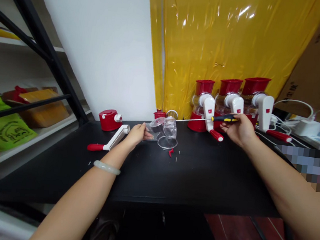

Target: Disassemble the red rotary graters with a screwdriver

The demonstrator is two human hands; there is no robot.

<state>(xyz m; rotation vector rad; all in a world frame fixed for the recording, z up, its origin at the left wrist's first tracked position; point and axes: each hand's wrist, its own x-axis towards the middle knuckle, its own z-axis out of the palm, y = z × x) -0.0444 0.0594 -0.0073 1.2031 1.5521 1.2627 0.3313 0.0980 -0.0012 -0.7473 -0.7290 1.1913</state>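
Observation:
My left hand [138,133] grips the side of a clear plastic grater housing [169,128] just above the black table. In my right hand [240,130] is a screwdriver [224,118] with a yellow and black handle. Its long thin shaft points left, and the tip reaches the housing; whether it sits in a screw is too small to tell. Below the housing lie a small red lever piece [170,152] and several small screws [176,159]. Behind it stand a metal grating drum [172,114] and a small red part [159,115].
A red grater base [109,120] and a white crank with a red grip [113,141] lie on the left. Three assembled rotary graters [202,105] stand at the back right, near white cables [290,124]. A shelf rack [41,43] borders the left side.

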